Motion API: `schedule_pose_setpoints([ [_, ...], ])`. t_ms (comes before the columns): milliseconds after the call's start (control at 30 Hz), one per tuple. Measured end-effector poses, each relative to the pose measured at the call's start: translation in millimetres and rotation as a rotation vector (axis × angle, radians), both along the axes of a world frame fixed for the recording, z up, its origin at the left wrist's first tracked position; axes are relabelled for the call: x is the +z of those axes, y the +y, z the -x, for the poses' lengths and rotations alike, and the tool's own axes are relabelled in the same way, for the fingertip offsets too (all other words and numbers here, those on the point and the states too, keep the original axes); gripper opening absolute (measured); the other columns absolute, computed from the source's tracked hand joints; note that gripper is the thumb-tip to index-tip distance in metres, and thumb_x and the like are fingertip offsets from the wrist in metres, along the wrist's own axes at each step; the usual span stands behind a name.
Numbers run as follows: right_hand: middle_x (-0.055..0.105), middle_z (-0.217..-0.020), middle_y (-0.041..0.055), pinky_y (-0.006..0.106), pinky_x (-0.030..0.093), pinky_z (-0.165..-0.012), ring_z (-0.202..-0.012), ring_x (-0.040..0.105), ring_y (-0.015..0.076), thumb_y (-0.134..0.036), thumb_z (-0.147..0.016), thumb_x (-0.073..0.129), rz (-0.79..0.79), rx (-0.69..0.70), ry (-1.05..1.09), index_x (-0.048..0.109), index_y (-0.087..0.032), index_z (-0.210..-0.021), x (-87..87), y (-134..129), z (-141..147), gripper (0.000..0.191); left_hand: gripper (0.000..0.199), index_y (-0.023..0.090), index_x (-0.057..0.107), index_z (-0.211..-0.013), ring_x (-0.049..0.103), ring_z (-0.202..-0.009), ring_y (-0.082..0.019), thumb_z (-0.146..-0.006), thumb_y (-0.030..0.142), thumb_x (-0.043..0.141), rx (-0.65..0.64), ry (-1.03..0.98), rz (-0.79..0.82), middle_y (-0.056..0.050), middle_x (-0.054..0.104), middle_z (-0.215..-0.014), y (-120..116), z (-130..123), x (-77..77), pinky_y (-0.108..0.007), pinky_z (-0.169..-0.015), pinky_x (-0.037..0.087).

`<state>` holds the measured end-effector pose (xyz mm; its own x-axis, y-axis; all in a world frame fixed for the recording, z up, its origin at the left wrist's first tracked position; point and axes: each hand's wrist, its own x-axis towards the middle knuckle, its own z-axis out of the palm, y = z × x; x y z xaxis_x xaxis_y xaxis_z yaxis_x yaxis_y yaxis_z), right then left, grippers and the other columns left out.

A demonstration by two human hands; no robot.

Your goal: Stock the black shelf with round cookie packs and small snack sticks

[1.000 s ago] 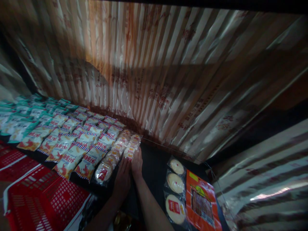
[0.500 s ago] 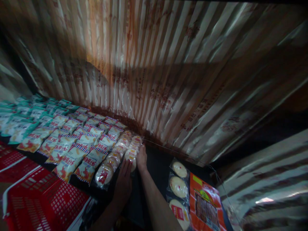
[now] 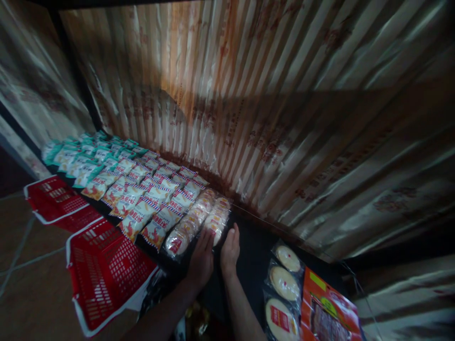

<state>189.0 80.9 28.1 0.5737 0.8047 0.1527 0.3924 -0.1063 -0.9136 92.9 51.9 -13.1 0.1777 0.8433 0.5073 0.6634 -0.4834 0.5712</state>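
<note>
Two rows of round, clear-wrapped cakes lie on the black shelf surface (image 3: 249,255). The near end of the right row (image 3: 216,220) meets the fingertips of my left hand (image 3: 202,258), whose fingers are stretched out over it. Just right of that row is my right hand (image 3: 230,248), its fingers extended upward and a small gap between it and the wrappers. The left row (image 3: 190,222) lies beside rows of white snack bags (image 3: 156,194) with striped edges. Neither hand grips a package.
Teal snack bags (image 3: 85,158) fill the far left. Red baskets (image 3: 106,270) stand at the lower left. Larger wrapped round cakes (image 3: 284,283) and an orange package (image 3: 329,310) lie at the right. A pleated, printed curtain (image 3: 249,109) hangs behind.
The view has shifted left, so everything appears further right. My right hand has come away from the side of the right cake row; my left hand still rests at its near end.
</note>
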Motion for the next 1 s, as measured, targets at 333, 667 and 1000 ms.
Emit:
schedule_pose_setpoints([
  [333, 0.042, -0.135, 0.0179, 0.045, 0.027, -0.105, -0.131, 0.03, 0.0248, -0.051, -0.086, 0.021, -0.093, 0.094, -0.291, 0.043, -0.006, -0.127, -16.9, -55, 24, 0.064, 0.042, 0.013, 0.048, -0.122, 0.036, -0.128, -0.02, -0.084, 0.007, 0.031, 0.057, -0.077, -0.067, -0.013, 0.047, -0.132, -12, 12, 26.8, -0.042, -0.101, 0.041],
  [667, 0.041, -0.135, 0.0197, 0.048, 0.028, -0.104, -0.131, 0.028, 0.0267, -0.049, -0.087, 0.022, -0.122, 0.128, -0.425, 0.046, -0.004, -0.125, -37.3, -69, 47, 0.063, 0.043, 0.018, 0.041, -0.128, 0.008, -0.136, -0.03, -0.086, 0.02, 0.042, 0.515, -0.061, -0.275, -0.011, 0.019, -0.147, -8, 164, 53.0, -0.056, -0.107, 0.02],
  [1000, 0.047, -0.13, 0.0188, 0.049, 0.029, -0.103, -0.128, 0.033, 0.0278, -0.054, -0.086, 0.024, -0.087, 0.121, -0.388, 0.051, -0.006, -0.12, -34.1, -69, 46, 0.065, 0.059, 0.018, 0.025, -0.137, 0.021, -0.133, -0.033, -0.085, 0.039, 0.044, 0.474, 0.157, -0.203, -0.016, 0.03, -0.142, 11, 238, 21.7, -0.053, -0.1, 0.031],
])
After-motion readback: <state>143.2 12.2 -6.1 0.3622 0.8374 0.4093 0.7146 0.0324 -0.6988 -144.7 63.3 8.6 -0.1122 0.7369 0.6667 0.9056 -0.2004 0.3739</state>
